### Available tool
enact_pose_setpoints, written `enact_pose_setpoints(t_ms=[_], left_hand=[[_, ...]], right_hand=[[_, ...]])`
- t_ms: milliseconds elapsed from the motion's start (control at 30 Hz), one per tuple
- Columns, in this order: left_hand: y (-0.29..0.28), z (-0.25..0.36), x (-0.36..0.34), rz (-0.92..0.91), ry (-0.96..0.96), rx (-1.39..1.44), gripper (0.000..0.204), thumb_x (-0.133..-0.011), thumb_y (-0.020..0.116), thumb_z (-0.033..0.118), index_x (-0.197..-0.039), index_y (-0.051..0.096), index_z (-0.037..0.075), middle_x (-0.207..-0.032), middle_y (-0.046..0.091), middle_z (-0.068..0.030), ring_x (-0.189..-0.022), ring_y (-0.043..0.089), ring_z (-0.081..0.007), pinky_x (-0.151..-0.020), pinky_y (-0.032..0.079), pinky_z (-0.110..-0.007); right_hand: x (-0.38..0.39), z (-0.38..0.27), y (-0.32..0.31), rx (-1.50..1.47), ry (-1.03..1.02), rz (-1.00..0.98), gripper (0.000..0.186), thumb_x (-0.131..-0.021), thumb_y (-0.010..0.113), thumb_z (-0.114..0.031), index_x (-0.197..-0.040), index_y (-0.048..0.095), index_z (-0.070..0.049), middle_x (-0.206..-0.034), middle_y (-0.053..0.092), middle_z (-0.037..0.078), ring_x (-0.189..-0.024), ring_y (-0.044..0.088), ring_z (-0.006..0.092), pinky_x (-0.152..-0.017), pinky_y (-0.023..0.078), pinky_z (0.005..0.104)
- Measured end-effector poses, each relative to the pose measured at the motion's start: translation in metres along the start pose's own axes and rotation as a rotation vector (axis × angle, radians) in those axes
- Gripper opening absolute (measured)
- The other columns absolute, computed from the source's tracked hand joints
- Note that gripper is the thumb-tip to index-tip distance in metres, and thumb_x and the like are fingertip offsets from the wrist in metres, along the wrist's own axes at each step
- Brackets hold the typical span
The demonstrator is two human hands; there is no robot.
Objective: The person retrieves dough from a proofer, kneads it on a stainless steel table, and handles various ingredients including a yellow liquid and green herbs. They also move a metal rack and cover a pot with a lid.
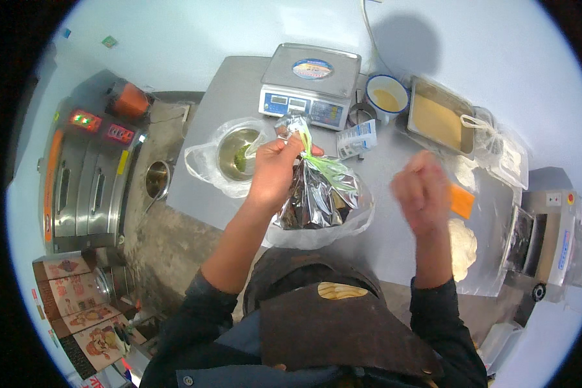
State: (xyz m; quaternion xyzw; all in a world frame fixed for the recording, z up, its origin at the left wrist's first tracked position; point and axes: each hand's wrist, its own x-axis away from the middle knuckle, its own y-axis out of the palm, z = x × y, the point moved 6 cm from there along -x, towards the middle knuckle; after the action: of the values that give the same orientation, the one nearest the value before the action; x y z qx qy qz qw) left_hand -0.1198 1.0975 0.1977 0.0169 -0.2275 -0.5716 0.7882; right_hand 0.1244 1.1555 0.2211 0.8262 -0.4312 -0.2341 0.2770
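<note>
Far left of frame: a steel deck oven with lit orange controls. Left of centre, on the grey worktop: a metal bowl lined with a clear plastic bag. At centre: left hand, fingers closed on the twisted neck of a clear bag of dark contents, green tie strands trailing from the pinch, body of the bag resting on a white plate. Probably soft, crinkly, slippery film, light to moderate in weight; gathered neck likely the surest hold. Behind, at upper centre: a digital scale. Right of centre: right hand, blurred, raised clear of the bag, fingers curled shut, apparently empty. Upper right: a white cup and a tray of tan batter. Lower right: pale dough on a plastic sheet.
</note>
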Motion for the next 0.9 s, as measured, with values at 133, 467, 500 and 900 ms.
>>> enact_pose_setpoints(t_ms=[133,467,500,900], left_hand=[[0.009,0.025,0.018,-0.061,0.02,-0.088,0.043,-0.108,0.047,0.029,-0.102,0.071,-0.006,-0.093,0.072,-0.0158,-0.081,0.07,-0.0203,-0.077,0.056,-0.033],[0.014,0.044,0.05,-0.005,0.11,-0.052,0.04,-0.107,0.049,0.027,-0.1,0.07,-0.007,-0.092,0.072,-0.0157,-0.08,0.07,-0.0191,-0.073,0.058,-0.032],[0.015,0.045,0.052,-0.004,0.109,-0.055,0.04,-0.107,0.049,0.026,-0.101,0.07,-0.007,-0.092,0.072,-0.0156,-0.081,0.07,-0.0193,-0.073,0.058,-0.032],[0.02,0.038,0.066,0.097,0.219,-0.039,0.041,-0.107,0.055,0.026,-0.095,0.075,-0.007,-0.084,0.073,-0.0087,-0.071,0.065,-0.0106,-0.063,0.052,-0.025]], right_hand=[[-0.001,-0.042,-0.003,0.311,-0.196,0.179,0.027,-0.108,0.048,-0.026,-0.104,0.064,-0.004,-0.058,0.048,0.001,-0.053,0.042,0.0105,-0.054,0.035,0.0273],[0.044,-0.033,0.077,1.225,-0.602,0.191,0.043,-0.077,0.086,-0.031,-0.104,0.066,-0.003,-0.102,0.061,0.01,-0.093,0.058,0.0216,-0.081,0.045,0.0342],[0.044,-0.022,0.07,1.184,-0.544,0.242,0.044,-0.077,0.087,-0.029,-0.105,0.065,-0.003,-0.103,0.06,0.01,-0.093,0.058,0.0213,-0.081,0.045,0.0336],[0.034,0.0,0.091,1.141,-0.483,0.179,0.011,-0.083,0.077,-0.004,-0.086,0.068,0.001,-0.078,0.058,0.01,-0.066,0.055,0.0242,-0.06,0.043,0.0336]])
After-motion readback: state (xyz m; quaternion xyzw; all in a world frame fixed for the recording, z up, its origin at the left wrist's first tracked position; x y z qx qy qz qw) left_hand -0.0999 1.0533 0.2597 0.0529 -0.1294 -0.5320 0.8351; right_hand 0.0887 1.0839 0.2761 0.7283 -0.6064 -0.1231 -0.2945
